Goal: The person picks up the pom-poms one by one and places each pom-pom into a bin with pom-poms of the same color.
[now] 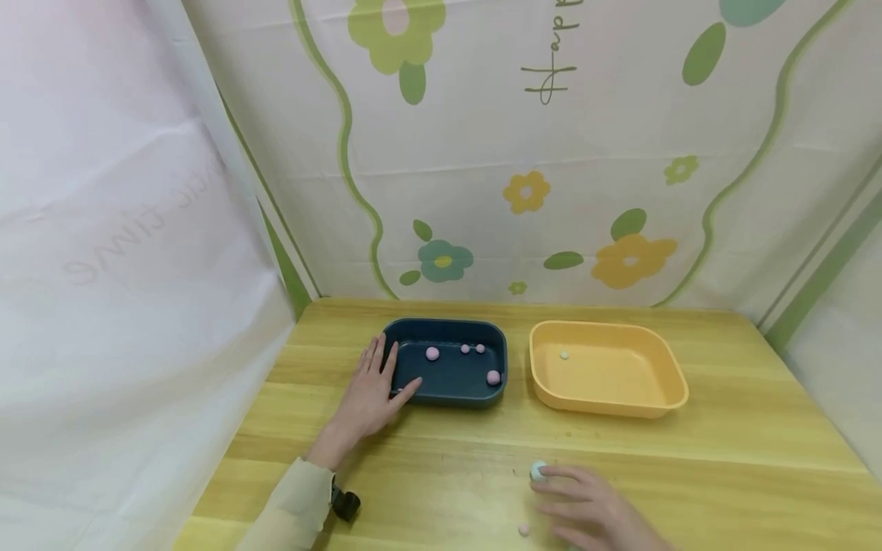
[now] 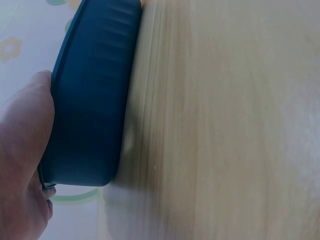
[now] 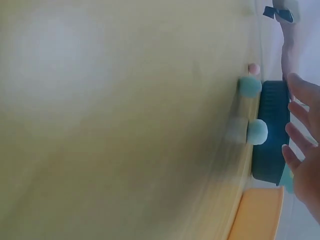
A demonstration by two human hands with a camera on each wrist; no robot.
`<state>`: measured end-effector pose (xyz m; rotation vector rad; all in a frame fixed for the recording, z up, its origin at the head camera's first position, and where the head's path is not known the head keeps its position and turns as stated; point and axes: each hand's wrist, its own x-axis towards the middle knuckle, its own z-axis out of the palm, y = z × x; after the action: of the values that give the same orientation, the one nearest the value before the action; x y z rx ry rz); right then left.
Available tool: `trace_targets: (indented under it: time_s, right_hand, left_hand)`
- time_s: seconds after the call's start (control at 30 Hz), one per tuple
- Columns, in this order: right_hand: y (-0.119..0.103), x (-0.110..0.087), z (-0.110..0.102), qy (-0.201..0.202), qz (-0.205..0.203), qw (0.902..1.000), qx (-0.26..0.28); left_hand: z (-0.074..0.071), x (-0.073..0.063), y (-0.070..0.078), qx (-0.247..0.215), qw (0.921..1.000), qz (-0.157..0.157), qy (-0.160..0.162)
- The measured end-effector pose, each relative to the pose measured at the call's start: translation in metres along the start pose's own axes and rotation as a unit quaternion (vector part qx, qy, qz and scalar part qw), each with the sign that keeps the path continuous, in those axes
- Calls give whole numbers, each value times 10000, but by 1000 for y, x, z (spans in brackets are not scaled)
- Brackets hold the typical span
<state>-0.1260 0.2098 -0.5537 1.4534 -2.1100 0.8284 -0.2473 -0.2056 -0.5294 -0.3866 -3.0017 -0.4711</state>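
Note:
My left hand (image 1: 372,390) lies over the left end of a dark blue tray (image 1: 451,400), its fingers spread along the rim and its thumb across the front edge. Several pink balls (image 1: 432,353) of differing sizes sit in that tray. Fingers slightly bent and apart, my right hand (image 1: 586,505) hovers over the front of the table beside a pale blue ball (image 1: 538,471). A small pink ball (image 1: 524,529) is on the table nearby. The right wrist view shows a second pale blue ball (image 3: 250,86), mostly covered by the hand from above.
To the right of the blue tray stands a yellow tray (image 1: 609,409) with one tiny pale green ball (image 1: 564,355) inside. A flower-printed cloth (image 1: 482,138) hangs behind the wooden table (image 1: 427,474), and white cloth (image 1: 124,306) closes off the left side.

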Motion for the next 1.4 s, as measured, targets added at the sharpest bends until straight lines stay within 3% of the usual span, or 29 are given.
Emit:
trace_targets:
  time_s: [0.13, 0.27, 0.43, 0.7, 1.2, 1.4]
  right_hand:
    - [2, 6, 2, 111, 80, 9999, 88]
    - [-1, 7, 6, -282, 310, 9988, 241]
    - [0, 5, 13, -734, 500, 9926, 825]
    - [5, 3, 21, -796, 334, 9874, 1327]
    - [0, 5, 27, -1081, 1135, 9687, 1927]
    - [0, 8, 29, -1112, 1237, 9682, 1869]
  left_hand:
    - [0, 2, 0, 78, 10000, 17, -15]
    - [0, 2, 0, 76, 10000, 15, -41]
    - [0, 1, 0, 66, 10000, 9, -8]
    - [0, 0, 1, 2, 10000, 1, 35]
    - [1, 1, 1, 41, 10000, -39, 29]
    - [0, 0, 1, -7, 10000, -50, 21]
